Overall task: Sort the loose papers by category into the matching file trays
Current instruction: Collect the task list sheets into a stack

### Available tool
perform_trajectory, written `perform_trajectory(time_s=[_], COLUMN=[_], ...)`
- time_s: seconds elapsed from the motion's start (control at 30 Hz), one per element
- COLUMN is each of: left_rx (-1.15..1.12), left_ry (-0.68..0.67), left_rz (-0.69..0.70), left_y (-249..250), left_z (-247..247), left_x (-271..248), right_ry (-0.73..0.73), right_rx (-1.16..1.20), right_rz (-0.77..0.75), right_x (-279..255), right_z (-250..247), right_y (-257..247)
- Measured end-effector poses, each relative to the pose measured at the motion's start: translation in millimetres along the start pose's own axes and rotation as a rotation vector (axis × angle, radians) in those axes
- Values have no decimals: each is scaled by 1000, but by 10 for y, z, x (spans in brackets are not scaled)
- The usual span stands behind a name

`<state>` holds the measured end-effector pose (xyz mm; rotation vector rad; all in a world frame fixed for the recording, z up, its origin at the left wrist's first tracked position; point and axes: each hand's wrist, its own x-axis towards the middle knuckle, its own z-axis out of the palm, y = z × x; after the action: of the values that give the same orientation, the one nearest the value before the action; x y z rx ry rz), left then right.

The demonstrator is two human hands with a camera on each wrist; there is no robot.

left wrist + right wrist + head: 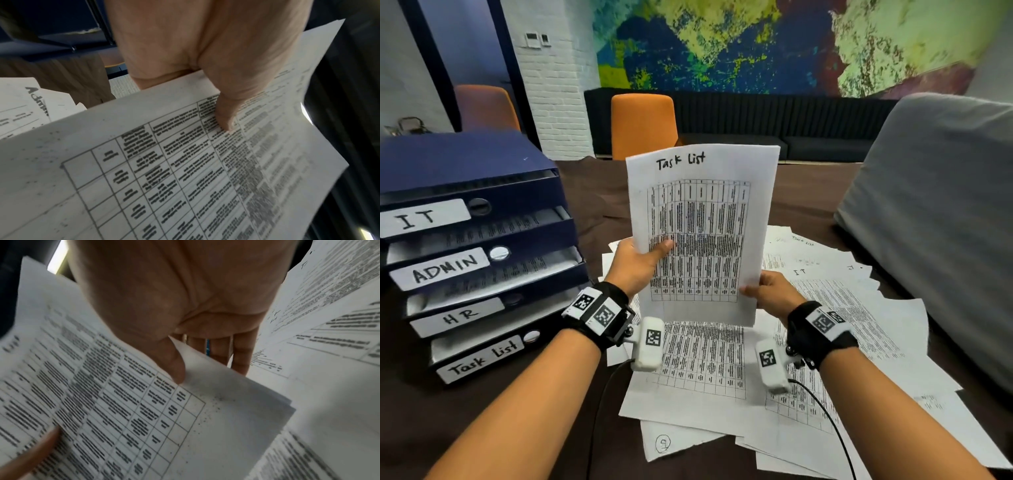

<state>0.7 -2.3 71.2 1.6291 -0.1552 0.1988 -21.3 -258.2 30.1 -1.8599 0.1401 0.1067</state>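
I hold a sheet headed "Task list" (702, 233) upright in front of me, above the tabletop (592, 219). My left hand (635, 265) pinches its left edge, thumb (224, 113) pressed flat on the printed grid and the other fingers hidden behind the paper. My right hand (770, 291) pinches the lower right corner — thumb (172, 363) on the front, fingers (240, 356) curled behind. In the right wrist view the corner shows several layered edges, so it may be more than 1 sheet; I cannot tell how many.

Below my hands the loose papers (825, 342) lie fanned and overlapping on the tabletop, 1 marked "IT" (799, 272) near my right hand.

To my left stands a blue stack of file trays (482, 246) with 4 labelled fronts from top down — "IT" (421, 217), "ADMIN" (445, 269), "HR" (460, 317) and "Task list" (482, 358). Papers already show in the upper trays.
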Motion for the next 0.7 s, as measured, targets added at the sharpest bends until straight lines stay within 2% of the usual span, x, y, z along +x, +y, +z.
perform_trajectory(time_s=[0.2, 0.4, 0.57, 0.7], left_rx=[-37, -165, -167, -129], left_ry=[164, 245, 329, 371], left_rz=[-126, -269, -302, -282], left_y=[-116, -327, -335, -314], left_z=[-227, -586, -940, -1221], left_x=[-32, -449, -663, -744], right_ry=[65, -38, -48, -98], right_rx=[172, 171, 137, 166], right_rz=[-68, -61, -208, -224], right_x=[-222, -523, -426, -367], right_z=[15, 424, 735, 957], right_y=[-40, 175, 42, -53])
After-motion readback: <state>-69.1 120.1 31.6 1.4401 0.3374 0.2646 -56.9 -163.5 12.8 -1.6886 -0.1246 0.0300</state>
